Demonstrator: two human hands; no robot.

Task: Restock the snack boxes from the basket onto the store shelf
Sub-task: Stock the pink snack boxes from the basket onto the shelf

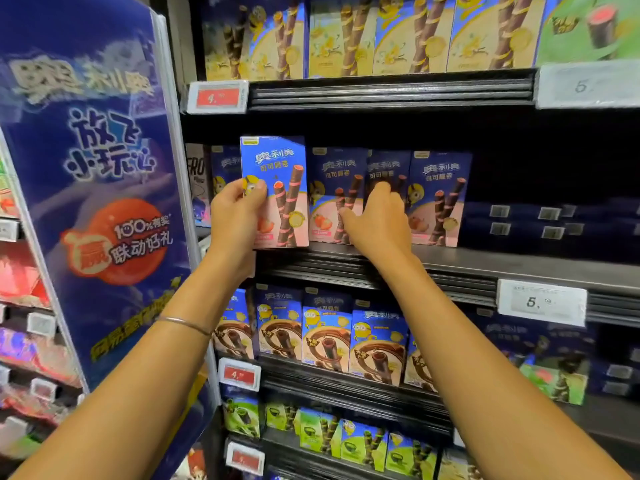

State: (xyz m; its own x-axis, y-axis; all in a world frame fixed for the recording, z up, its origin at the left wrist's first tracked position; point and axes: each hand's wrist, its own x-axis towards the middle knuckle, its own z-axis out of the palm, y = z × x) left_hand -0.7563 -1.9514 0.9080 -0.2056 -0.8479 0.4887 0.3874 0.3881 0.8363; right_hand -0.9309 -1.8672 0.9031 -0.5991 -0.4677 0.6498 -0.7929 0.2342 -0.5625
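Note:
My left hand (235,209) grips a blue and pink snack box (280,171) upright at the left end of the middle shelf (485,261), in front of the row. My right hand (377,220) reaches between two standing boxes of the same kind, its fingers on the recessed box (388,168) and its thumb against the neighbouring box (332,188). Another matching box (440,195) stands to the right. The basket is not in view.
Dark flat boxes (547,223) fill the middle shelf's right part. Yellow boxes (346,36) stand on the shelf above, brown ones (325,334) and green ones (346,441) on the shelves below. A blue promotional panel (90,174) juts out on the left. Price tags (218,97) line the shelf edges.

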